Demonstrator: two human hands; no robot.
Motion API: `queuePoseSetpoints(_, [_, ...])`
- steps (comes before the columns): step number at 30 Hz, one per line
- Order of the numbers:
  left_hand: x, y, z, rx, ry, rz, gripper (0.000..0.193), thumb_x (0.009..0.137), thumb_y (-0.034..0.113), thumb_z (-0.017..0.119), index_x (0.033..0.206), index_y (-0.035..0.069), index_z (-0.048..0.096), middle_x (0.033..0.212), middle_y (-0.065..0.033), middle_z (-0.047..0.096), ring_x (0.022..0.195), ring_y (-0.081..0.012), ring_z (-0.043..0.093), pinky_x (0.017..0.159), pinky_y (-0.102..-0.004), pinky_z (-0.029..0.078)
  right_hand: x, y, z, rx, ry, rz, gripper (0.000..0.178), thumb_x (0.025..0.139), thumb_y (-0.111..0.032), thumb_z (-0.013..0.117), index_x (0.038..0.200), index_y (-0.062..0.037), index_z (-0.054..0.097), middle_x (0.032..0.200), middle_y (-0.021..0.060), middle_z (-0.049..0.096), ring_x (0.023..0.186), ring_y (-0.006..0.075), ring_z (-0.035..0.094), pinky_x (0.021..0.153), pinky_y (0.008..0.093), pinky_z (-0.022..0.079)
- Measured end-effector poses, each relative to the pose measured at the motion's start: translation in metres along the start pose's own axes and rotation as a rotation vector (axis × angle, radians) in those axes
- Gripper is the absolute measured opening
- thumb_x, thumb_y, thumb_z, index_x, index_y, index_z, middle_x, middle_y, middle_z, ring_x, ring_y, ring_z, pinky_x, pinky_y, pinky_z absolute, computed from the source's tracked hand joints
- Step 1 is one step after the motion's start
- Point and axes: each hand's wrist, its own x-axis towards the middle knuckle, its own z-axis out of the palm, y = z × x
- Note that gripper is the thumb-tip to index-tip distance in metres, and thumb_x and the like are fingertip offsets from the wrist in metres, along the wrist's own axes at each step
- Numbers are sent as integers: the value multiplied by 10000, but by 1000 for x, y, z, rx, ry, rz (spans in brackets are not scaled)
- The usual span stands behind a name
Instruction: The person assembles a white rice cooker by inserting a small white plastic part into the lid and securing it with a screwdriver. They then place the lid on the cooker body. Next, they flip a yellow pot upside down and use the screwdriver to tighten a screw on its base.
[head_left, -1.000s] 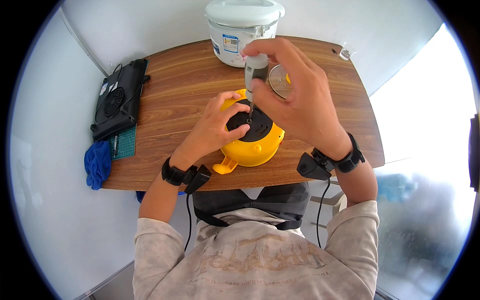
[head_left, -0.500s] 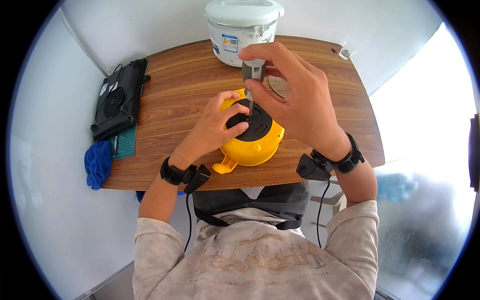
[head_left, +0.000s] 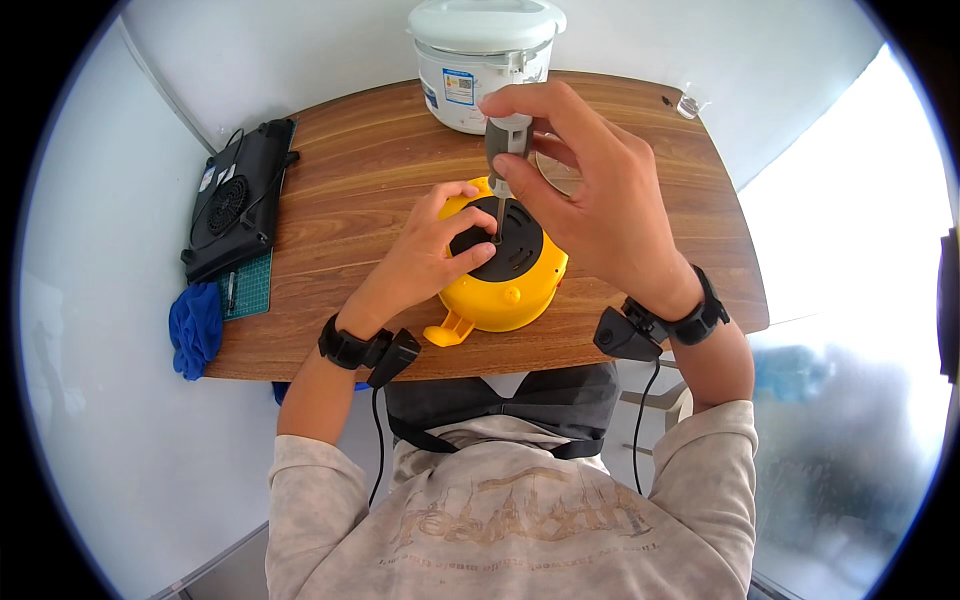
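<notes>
A round yellow appliance (head_left: 500, 312) lies on the wooden table with its black vented base (head_left: 520, 255) facing up and a yellow handle pointing toward me. My left hand (head_left: 425, 255) steadies it: one finger rests at the far rim, while thumb and index finger sit on either side of the screwdriver's tip on the base. My right hand (head_left: 610, 190) is shut on the grey handle of a screwdriver (head_left: 508, 140), which stands nearly upright with its shaft down on the base. The screw under the tip is too small to make out.
A white rice cooker (head_left: 485, 60) stands behind. On the left are a black appliance with a fan grille (head_left: 225, 205), a green mat (head_left: 250, 290) with a pen, and a blue cloth (head_left: 196, 330). A round metal plate (head_left: 558, 172) lies behind my right hand; a small clear cup (head_left: 690, 104) stands far right.
The screwdriver handle has turned and tilted slightly, with the right thumb shifted a little to the right. My left hand and the yellow appliance have barely moved.
</notes>
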Motion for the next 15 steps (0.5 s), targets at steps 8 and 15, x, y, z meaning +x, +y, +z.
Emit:
queuePoseSetpoints(8, [0, -3, 1, -30, -2, 8, 186, 934, 285, 706, 1068, 162, 668, 1422, -126, 441, 1374, -361, 415, 1147, -479, 366, -1, 0, -2, 24, 13, 126, 338, 881, -8, 681, 1200, -103, 621, 974, 105, 707, 913, 252, 735, 791, 345, 583])
queuePoseSetpoints(15, [0, -4, 0, -40, 7, 12, 189, 928, 282, 718, 1060, 152, 679, 1420, -133, 446, 1369, -357, 425, 1140, -470, 371, 0, 5, 0, 35, 63, 90, 335, 873, -29, 674, 1192, -113, 615, 884, 145, 707, 844, 286, 742, 719, 350, 582])
